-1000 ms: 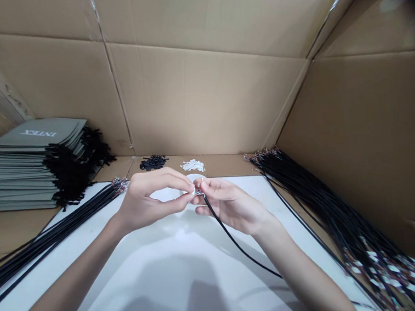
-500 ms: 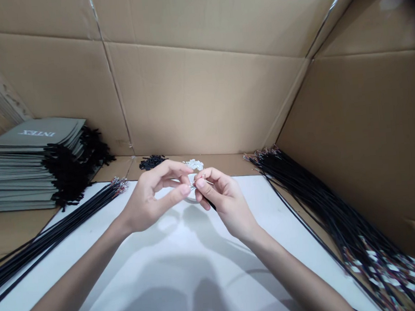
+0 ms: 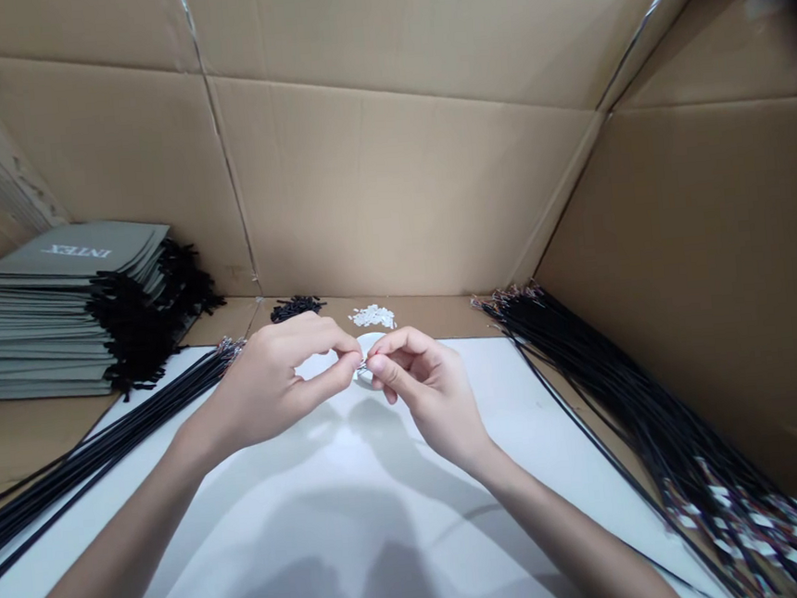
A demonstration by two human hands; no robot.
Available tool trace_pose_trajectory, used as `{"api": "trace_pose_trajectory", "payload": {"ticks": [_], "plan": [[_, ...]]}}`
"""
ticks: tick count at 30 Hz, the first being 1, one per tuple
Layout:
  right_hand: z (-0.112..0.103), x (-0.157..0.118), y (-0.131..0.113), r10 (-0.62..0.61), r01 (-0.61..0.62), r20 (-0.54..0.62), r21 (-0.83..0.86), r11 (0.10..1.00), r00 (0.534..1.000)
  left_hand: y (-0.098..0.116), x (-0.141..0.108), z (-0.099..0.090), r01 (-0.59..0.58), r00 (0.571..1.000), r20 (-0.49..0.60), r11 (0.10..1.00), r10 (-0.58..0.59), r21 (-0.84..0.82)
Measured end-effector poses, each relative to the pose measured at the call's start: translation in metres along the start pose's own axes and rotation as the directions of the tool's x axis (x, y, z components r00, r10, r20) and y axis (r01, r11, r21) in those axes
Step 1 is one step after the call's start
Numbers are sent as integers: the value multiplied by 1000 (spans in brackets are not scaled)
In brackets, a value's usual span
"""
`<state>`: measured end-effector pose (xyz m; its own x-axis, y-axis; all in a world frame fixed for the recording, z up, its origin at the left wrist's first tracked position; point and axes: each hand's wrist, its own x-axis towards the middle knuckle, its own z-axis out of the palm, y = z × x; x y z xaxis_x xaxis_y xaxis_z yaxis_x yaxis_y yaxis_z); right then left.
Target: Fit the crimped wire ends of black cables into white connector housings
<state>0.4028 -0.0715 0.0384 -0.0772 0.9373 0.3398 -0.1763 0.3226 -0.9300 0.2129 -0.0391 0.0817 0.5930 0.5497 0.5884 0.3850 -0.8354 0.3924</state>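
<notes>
Over the middle of the white work surface (image 3: 299, 522), my left hand (image 3: 290, 374) pinches thumb and forefinger together at the thin wire ends (image 3: 363, 365). Facing it, my right hand (image 3: 426, 380) has its thumb and fingers closed on the same wires; most of the wires are hidden by the fingers. A small white round dish (image 3: 367, 344) shows behind the fingertips. Just beyond it lie a pile of small white pieces (image 3: 372, 316) and a pile of short black pieces (image 3: 296, 307).
A stack of grey INTEX sheets (image 3: 77, 248) with black tufts stands at the left. Black cables (image 3: 123, 421) lie in front of it. A larger bundle of black cables (image 3: 609, 392) with white connectors runs down the right. Cardboard walls (image 3: 394, 178) enclose the surface.
My left thumb and forefinger have closed together at the wires. The black piece that showed below my right fingers is now out of sight. The view has shifted slightly.
</notes>
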Motion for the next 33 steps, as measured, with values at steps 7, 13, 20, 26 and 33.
{"api": "trace_pose_trajectory", "payload": {"ticks": [7,13,20,26,33], "plan": [[1,-1,2,24,-24,45,5,1000,999,-2,4,-1,156,987,41,982,-152,-109],[0,1,0,13,-13,7,3,1000,1000,-4,5,-5,217,970,170,938,-176,-269],[0,1,1,14,-15,42,17,1000,999,-12,8,-1,298,954,152,881,-260,-367],[2,2,-1,32,-31,-19,52,998,999,-7,14,2,531,847,276,733,-454,-426],[2,3,2,25,-23,-53,46,999,998,-3,11,0,461,887,193,807,-419,-369]]}}
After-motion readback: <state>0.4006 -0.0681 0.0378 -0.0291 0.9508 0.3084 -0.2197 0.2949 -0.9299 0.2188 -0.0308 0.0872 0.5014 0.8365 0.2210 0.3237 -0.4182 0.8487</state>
